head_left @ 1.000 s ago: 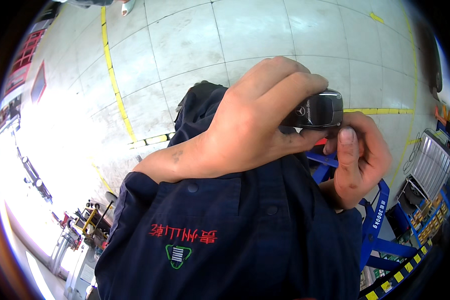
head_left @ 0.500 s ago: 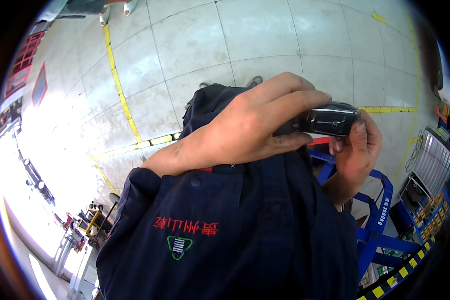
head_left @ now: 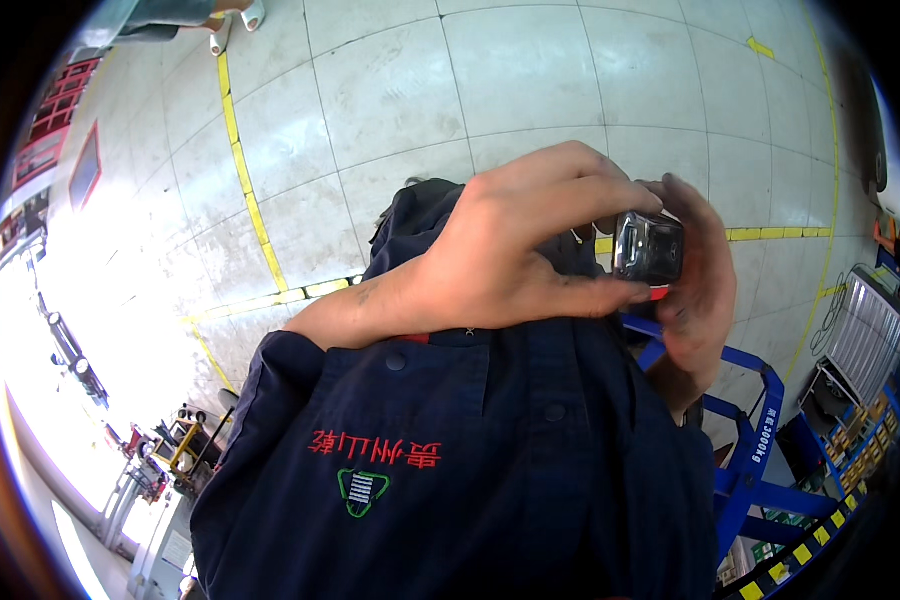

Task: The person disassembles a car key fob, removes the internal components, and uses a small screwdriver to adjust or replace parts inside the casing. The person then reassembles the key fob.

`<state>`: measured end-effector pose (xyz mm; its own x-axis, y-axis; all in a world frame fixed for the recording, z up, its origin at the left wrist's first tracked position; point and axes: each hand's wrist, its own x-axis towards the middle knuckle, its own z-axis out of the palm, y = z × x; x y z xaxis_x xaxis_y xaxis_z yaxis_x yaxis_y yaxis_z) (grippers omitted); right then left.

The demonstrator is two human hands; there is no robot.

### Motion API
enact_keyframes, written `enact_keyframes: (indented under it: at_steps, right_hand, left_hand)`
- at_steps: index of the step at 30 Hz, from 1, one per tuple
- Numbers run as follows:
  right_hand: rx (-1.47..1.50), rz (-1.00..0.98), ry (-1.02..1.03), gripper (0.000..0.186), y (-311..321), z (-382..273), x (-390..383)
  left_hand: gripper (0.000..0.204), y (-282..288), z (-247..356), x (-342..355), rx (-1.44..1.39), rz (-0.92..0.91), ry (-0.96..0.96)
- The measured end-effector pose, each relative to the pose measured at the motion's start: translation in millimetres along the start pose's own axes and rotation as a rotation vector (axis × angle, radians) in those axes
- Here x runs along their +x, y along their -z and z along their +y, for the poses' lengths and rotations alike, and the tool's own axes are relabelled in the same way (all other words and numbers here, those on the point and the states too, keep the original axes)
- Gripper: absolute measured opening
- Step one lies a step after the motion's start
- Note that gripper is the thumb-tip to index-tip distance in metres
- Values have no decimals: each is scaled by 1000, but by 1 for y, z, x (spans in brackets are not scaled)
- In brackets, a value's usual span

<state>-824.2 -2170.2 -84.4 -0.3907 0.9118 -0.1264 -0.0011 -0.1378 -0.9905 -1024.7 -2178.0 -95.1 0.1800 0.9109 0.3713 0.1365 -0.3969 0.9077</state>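
Between my two hands is a black, glossy key fob (head_left: 646,250) with chrome trim, seen end-on at the centre right of the head view. My left hand (head_left: 505,235) reaches across from the lower left with its fingertips at the upper part of the fob and its thumb stretched beneath it. My right hand (head_left: 695,280) curls round the fob's right side, fingertips raised behind it. The front of my dark navy jacket (head_left: 450,470), with red and green embroidery, lies below both hands.
A blue steel lifting frame (head_left: 740,470) stands at lower right, near silver ribbed panels (head_left: 860,340). A white vehicle (head_left: 895,170) is at far right. A wheeled yellow trolley (head_left: 180,450) is at lower left. Another person's feet (head_left: 240,25) are at top left on the tiled floor (head_left: 520,70).
Over the last second the fob has turned from lying lengthwise to end-on. My right hand has moved up and left round it, and my left thumb has slid beneath it.
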Motion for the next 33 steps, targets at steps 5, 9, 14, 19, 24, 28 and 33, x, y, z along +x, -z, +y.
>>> enact_keyframes:
  at_steps: [5,9,14,19,24,28,33]
  right_hand:
    - [-261,-67,-57,65,19,0,-6]
    - [-571,-120,202,57,36,-3,-3]
    - [-624,-105,244,59,55,2,-12]
    - [-571,-37,347,62,73,10,-17]
    - [-429,20,408,66,89,26,-27]
    - [-261,58,435,72,95,47,-33]
    - [241,28,153,76,81,46,-49]
  left_hand:
    - [46,-5,2,5,86,-167,132]
    - [44,-6,1,11,209,-279,13]
    - [41,-21,0,15,36,-244,-39]
    - [39,-42,-2,24,-86,-226,-65]
    - [38,-62,2,32,-203,-217,-70]
    - [40,-83,-2,37,-238,-198,-138]
    - [40,-97,9,48,-279,-173,-91]
